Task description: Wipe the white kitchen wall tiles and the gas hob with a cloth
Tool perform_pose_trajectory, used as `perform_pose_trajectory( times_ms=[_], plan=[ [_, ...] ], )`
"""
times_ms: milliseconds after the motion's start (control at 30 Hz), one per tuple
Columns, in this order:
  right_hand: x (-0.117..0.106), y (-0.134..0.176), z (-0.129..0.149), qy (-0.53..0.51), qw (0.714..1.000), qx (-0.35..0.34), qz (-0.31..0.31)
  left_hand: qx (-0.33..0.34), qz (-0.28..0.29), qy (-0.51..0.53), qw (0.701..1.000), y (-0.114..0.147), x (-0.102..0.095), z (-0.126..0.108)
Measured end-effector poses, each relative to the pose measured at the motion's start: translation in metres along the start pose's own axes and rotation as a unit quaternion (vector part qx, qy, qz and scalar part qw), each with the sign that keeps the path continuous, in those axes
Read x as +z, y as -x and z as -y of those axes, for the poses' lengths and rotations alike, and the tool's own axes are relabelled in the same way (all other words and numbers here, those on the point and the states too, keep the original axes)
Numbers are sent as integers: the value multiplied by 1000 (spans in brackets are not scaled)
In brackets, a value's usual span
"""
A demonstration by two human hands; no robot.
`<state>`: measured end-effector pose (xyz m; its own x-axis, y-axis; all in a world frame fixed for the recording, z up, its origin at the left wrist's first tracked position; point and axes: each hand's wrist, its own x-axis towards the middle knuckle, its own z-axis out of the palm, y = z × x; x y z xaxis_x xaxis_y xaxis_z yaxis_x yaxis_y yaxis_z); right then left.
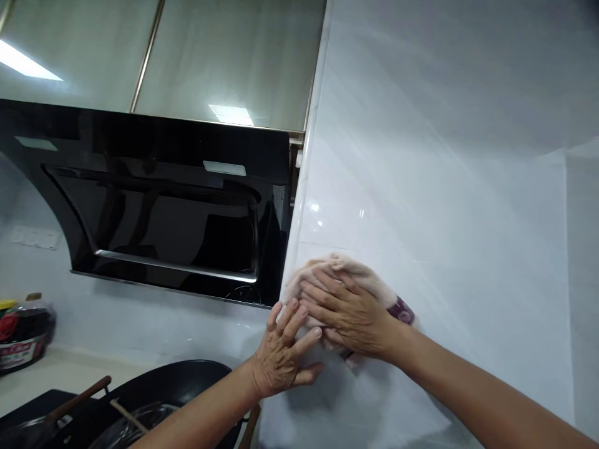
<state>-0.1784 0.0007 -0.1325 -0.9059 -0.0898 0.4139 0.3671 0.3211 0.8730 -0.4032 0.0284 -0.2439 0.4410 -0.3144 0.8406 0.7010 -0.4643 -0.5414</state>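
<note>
- One pale cloth (372, 280) is seen up against the white wall panel (444, 249), so which hand is it held by?

- By the right hand (355, 318). The cloth is pressed to the panel under it, with the fingers laid over the fabric and pointed toward the panel's rounded edge (299, 206). Whether a fold is pinched underneath can't be told, since that bit is covered.

- And the left hand (279, 358)? Is anything held there?

- Nothing that can be seen. The fingers are fanned out and loosely bent, just left of the cloth and a bit lower. Whether the cloth or the panel is actually touched by them can't be made out, tbh.

- OK, and how is the cloth lying?

- Bunched up, and wider across than tall as pictured, so only a rough long axis can be read. Its left end is found near the rounded edge, by the lower right corner of the black range hood (187, 234). At the other end, a purple patch (401, 310) is left showing beside the right wrist. The right hand is clearly the nearer one, being right on top. The wok (187, 377) is partly hidden by the left forearm, well apart from the cloth.
</note>
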Motion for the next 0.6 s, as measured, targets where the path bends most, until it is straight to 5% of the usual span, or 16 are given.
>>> perform_pose_trajectory(
  times_ms=[100,200,400,600],
  plan=[
    [3,-51,-26,-33,995,-89,-28,-4,3,-25,1000,4,5,0],
    [-4,-99,-75,-10,996,-91,-20,-9,16,-46,999,0,6,0],
    [-35,-147,-194,34,988,142,-45,-4,108,-54,993,-17,-6,-1],
    [-82,-99,-273,113,931,339,-74,2,116,-64,991,-23,-11,-1]
  ],
)
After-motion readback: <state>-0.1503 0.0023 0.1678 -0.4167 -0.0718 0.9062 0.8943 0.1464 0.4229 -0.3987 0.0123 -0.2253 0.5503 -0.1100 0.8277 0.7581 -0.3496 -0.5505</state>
